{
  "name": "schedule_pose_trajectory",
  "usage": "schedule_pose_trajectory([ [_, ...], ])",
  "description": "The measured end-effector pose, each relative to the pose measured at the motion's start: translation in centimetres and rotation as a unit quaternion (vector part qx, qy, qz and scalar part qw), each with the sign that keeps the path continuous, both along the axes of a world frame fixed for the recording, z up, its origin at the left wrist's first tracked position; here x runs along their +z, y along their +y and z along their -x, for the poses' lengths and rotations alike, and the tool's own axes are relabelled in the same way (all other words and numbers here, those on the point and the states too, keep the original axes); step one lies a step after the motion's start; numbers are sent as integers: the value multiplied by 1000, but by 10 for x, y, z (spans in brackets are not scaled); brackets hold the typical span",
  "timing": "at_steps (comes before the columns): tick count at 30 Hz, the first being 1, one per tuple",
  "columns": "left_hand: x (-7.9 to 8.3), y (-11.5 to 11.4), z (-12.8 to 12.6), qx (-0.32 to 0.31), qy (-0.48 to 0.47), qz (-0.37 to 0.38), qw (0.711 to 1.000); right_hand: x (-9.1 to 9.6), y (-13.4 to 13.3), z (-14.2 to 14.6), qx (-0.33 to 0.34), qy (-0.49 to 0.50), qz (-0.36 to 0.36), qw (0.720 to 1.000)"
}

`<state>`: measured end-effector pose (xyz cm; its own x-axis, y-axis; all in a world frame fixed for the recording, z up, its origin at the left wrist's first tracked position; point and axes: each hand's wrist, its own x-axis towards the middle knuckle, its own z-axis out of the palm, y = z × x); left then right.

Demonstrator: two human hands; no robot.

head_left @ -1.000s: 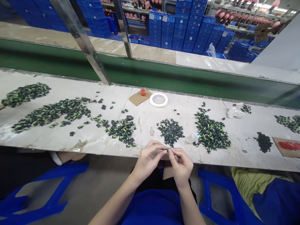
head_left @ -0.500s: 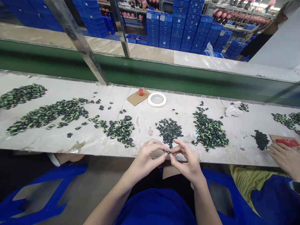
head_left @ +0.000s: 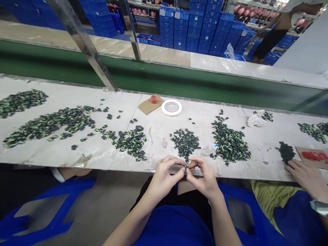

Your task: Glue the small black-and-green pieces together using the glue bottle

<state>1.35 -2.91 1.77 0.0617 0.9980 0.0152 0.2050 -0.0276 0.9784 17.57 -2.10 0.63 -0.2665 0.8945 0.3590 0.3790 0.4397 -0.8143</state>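
At the table's front edge my left hand (head_left: 167, 174) and my right hand (head_left: 203, 176) meet fingertip to fingertip. Both pinch a small black-and-green piece (head_left: 184, 166), mostly covered by the fingers. Just beyond them lies a pile of small dark elongated pieces (head_left: 186, 142). To the right of that is a larger heap of black-and-green pieces (head_left: 230, 145), with a small translucent container (head_left: 208, 150) at its near left side. Left of my hands sits another heap of chunkier black-and-green pieces (head_left: 132, 141).
A white tape roll (head_left: 171, 108) and a red cup (head_left: 153, 99) on cardboard (head_left: 146, 107) lie at the back. Long piles (head_left: 51, 124) spread leftward. A metal post (head_left: 84, 48) rises behind. At right, a co-worker's hand (head_left: 306, 177) rests near a black pile (head_left: 285, 152).
My right fingers have closed in slightly around the small piece. The co-worker's hand has shifted left, toward the black pile. A person in the background has moved.
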Motion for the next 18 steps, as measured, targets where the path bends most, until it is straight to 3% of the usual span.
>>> schedule_pose_trajectory([
  [3,-5,3,3,-50,-13,9,999,7,-2,-12,-7,-19,-24,1000],
  [5,-8,10,15,-45,14,1,999,13,0,-28,-38,-29,-66,997],
  [8,-12,24,46,85,145,-36,985,13,11,-59,-183,11,-127,975],
  [10,-14,33,68,186,260,-44,947,5,24,-77,-319,56,-155,933],
  [12,-15,42,83,233,336,-49,911,-4,38,-88,-397,57,-132,906],
  [15,-17,52,91,245,408,-51,878,-11,54,-91,-434,-11,-128,892],
  [18,-21,57,90,225,445,-46,866,-10,54,-88,-415,-89,-175,888],
])
